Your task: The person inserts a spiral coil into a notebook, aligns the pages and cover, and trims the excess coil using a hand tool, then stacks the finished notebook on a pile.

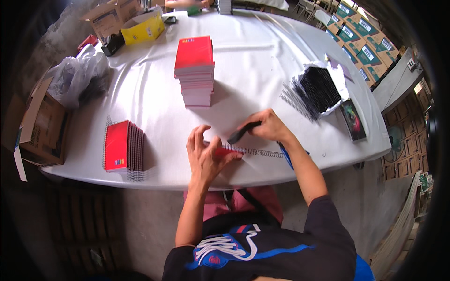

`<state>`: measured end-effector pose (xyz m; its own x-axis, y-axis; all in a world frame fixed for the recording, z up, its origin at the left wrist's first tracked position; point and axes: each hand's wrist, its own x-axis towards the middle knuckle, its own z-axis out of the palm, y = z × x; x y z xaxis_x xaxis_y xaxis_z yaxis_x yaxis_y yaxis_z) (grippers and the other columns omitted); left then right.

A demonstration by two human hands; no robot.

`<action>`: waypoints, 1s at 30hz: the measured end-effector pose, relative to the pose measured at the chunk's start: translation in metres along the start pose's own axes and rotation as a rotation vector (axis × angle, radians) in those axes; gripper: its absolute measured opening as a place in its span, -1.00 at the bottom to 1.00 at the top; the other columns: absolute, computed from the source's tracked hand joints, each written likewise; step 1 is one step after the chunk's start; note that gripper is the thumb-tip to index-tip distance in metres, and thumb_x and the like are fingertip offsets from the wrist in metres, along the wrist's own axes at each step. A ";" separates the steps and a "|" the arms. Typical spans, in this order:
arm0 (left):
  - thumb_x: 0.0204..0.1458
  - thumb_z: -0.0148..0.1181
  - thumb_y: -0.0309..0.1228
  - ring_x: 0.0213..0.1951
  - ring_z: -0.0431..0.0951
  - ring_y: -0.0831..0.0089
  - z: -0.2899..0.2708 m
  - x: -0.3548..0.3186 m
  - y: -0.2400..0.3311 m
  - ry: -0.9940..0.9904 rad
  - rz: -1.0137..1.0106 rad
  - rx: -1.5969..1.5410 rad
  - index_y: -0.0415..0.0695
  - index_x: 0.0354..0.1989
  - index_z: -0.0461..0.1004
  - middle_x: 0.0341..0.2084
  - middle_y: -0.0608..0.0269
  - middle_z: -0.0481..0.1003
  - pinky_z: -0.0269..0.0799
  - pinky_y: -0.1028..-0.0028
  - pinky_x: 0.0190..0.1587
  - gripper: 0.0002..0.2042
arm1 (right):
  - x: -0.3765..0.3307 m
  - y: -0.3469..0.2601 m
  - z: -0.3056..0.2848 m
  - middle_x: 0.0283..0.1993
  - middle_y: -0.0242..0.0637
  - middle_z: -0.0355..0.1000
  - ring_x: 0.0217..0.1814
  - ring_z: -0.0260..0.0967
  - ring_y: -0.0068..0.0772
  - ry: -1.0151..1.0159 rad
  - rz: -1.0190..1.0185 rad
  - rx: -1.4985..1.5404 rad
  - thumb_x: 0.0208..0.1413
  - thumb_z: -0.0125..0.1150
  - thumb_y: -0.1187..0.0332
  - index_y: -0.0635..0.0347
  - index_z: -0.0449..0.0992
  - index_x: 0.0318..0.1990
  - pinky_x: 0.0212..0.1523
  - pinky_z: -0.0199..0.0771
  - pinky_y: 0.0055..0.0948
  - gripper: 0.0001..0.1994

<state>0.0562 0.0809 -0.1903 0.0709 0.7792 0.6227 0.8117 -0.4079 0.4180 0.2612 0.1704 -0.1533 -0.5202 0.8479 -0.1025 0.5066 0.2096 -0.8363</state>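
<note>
Notebook (226,151), red, coil (266,153) jutting, sits in left fingers (215,143); right fingers (257,124) clench black tool (238,135).

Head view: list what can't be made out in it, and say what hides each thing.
All in the head view:
Red notebook: mostly hidden by the left hand.
Black tool: blurred, its grip covered by the right hand; exact kind unclear.
Blue item: partly covered by the right forearm.
Other person: cut off by the top edge.
</note>
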 end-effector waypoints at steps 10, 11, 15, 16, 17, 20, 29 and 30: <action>-0.47 0.48 -0.30 -0.01 0.19 0.08 0.005 0.000 -0.011 0.011 -0.060 -0.118 -0.12 -0.54 0.40 0.04 0.03 0.18 0.23 0.18 -0.04 -0.64 | -0.009 -0.015 0.022 -0.34 -0.26 0.58 -0.36 0.45 -0.56 -0.164 -0.526 0.506 -0.29 0.04 0.59 0.17 0.64 -0.24 -0.25 0.44 -0.54 -0.62; -0.50 0.53 -0.23 -0.04 0.20 0.08 0.007 -0.001 -0.014 0.016 -0.100 -0.150 -0.12 -0.54 0.40 0.02 0.04 0.18 0.25 0.19 -0.08 -0.59 | -0.007 -0.015 0.026 -0.35 -0.24 0.58 -0.37 0.45 -0.54 -0.117 -0.433 0.329 -0.29 0.02 0.61 0.20 0.63 -0.25 -0.24 0.44 -0.53 -0.62; -0.44 0.53 -0.32 -0.06 0.24 0.09 0.009 -0.001 -0.006 0.034 -0.094 -0.248 -0.13 -0.50 0.38 -0.03 0.02 0.15 0.29 0.19 -0.12 -0.61 | -0.007 0.005 0.016 -0.33 -0.20 0.57 -0.34 0.46 -0.50 -0.037 -0.202 0.393 -0.27 0.03 0.67 0.26 0.63 -0.25 -0.22 0.44 -0.52 -0.63; -0.52 0.55 -0.23 -0.06 0.23 0.10 0.013 -0.004 -0.011 0.073 -0.108 -0.272 -0.14 -0.48 0.37 -0.04 0.01 0.14 0.29 0.19 -0.13 -0.53 | -0.008 0.004 0.016 -0.33 -0.21 0.58 -0.34 0.46 -0.50 -0.081 -0.226 0.558 -0.26 0.04 0.67 0.24 0.63 -0.24 -0.22 0.44 -0.52 -0.63; -0.59 0.56 -0.15 -0.05 0.23 0.10 0.018 -0.008 -0.016 0.103 -0.129 -0.298 -0.15 -0.46 0.36 -0.05 0.01 0.13 0.30 0.20 -0.14 -0.45 | -0.013 -0.011 0.026 -0.35 -0.22 0.58 -0.33 0.47 -0.52 -0.120 -0.499 0.744 -0.21 0.05 0.65 0.21 0.63 -0.23 -0.22 0.44 -0.52 -0.65; -0.65 0.61 -0.14 -0.04 0.21 0.14 0.017 -0.011 -0.015 0.087 -0.232 -0.413 -0.16 -0.32 0.26 -0.10 0.01 0.10 0.32 0.23 -0.18 -0.28 | -0.011 -0.015 0.027 -0.22 -0.14 0.55 -0.17 0.48 -0.43 -0.016 -0.094 0.110 -0.22 0.13 0.59 0.30 0.63 -0.30 -0.07 0.45 -0.48 -0.74; -0.64 0.64 -0.19 -0.30 0.24 0.52 0.018 -0.010 -0.017 0.111 -0.360 -0.651 -0.12 -0.13 0.04 -0.15 0.24 0.06 0.34 0.48 -0.17 -0.08 | 0.002 -0.018 0.033 -0.34 -0.20 0.56 -0.30 0.50 -0.40 0.047 -0.337 0.103 -0.26 0.12 0.68 0.16 0.64 -0.29 -0.18 0.45 -0.52 -0.67; -0.64 0.64 -0.22 -0.31 0.24 0.52 0.021 -0.011 -0.021 0.123 -0.309 -0.624 -0.11 -0.12 0.03 -0.16 0.26 0.05 0.33 0.48 -0.15 -0.08 | 0.008 -0.008 0.031 -0.35 -0.21 0.56 -0.31 0.50 -0.41 0.109 -0.347 0.081 -0.26 0.12 0.67 0.16 0.64 -0.29 -0.19 0.45 -0.52 -0.67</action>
<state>0.0509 0.0912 -0.2197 -0.2051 0.8588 0.4695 0.2972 -0.4024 0.8659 0.2320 0.1607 -0.1642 -0.5732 0.7806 0.2491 0.2543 0.4585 -0.8516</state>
